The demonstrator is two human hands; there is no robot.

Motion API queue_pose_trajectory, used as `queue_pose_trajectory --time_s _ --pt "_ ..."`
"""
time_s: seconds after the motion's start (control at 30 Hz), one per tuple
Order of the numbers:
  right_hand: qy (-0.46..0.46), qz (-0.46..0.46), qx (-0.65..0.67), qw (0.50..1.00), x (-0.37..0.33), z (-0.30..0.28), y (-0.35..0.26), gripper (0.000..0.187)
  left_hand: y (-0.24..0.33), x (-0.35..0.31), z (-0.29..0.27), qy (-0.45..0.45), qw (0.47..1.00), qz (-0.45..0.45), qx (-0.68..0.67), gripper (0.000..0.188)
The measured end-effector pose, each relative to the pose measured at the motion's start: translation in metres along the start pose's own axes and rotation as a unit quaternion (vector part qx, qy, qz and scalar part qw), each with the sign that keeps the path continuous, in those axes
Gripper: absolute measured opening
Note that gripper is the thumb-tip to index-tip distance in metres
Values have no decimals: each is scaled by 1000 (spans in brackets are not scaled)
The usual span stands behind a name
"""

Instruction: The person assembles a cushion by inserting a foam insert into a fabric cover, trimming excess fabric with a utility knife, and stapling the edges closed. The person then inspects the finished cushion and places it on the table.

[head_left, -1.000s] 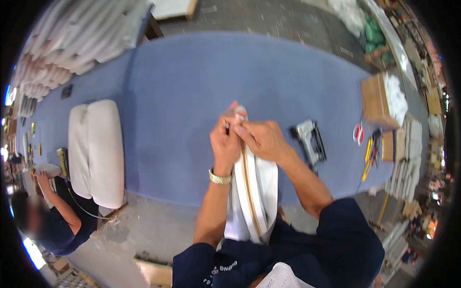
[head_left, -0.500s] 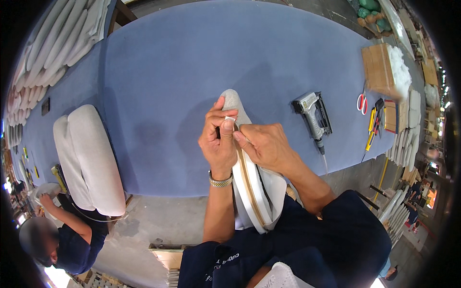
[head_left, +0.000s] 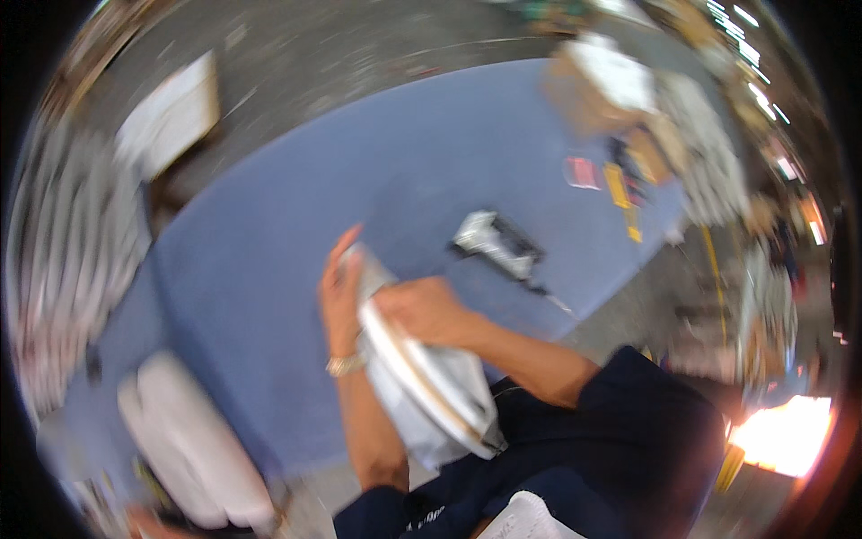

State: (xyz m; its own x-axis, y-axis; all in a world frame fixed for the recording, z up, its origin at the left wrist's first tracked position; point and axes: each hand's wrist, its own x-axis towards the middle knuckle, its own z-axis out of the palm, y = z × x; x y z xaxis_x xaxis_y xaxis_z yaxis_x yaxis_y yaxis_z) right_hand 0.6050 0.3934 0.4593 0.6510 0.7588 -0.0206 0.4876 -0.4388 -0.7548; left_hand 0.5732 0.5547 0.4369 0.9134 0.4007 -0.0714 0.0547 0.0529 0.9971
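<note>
A grey padded upholstery piece point(head_left: 426, 386), with a white border and a tan strip along its edge, slants from my chest over the blue table. My left hand point(head_left: 341, 292) grips its far end from the left side, fingers extended along it. Curled in a fist, my right hand point(head_left: 420, 310) is pressed on the edge beside the strip; what its fingertips pinch is hidden. To the right of my hands lies a silver and black staple gun point(head_left: 498, 244) with a hose at its end. Motion smears the whole picture.
The blue padded table point(head_left: 296, 216) carries red-handled scissors point(head_left: 582, 172), yellow cutters point(head_left: 618, 186) and a cardboard box of white stuffing point(head_left: 584, 90) at the far right. A finished-looking grey cushion point(head_left: 193, 440) lies at lower left. Stacked grey pieces point(head_left: 67, 260) stand at the left.
The view has swung and turned, so table and tools appear shifted left and tilted. Both hands remain on the padded piece. The co-worker at lower left has mostly gone out of view.
</note>
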Motion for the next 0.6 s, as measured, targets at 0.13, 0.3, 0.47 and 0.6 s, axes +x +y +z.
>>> queue_pose_trajectory --time_s 0.13,0.3,0.47,0.6 --pt "-25 37 -4 999 10 -7 0 21 -6 10 5 -15 1000 -1 6 42" --pt "47 56 94 993 -7 -31 30 30 0 9 1 -28 996 8 87 47" --pt "157 250 -158 942 -67 -46 134 63 -4 7 -2 -6 999 -11 51 53" --pt "88 249 -247 932 -80 -35 149 72 -8 9 2 -5 999 -7 39 54"
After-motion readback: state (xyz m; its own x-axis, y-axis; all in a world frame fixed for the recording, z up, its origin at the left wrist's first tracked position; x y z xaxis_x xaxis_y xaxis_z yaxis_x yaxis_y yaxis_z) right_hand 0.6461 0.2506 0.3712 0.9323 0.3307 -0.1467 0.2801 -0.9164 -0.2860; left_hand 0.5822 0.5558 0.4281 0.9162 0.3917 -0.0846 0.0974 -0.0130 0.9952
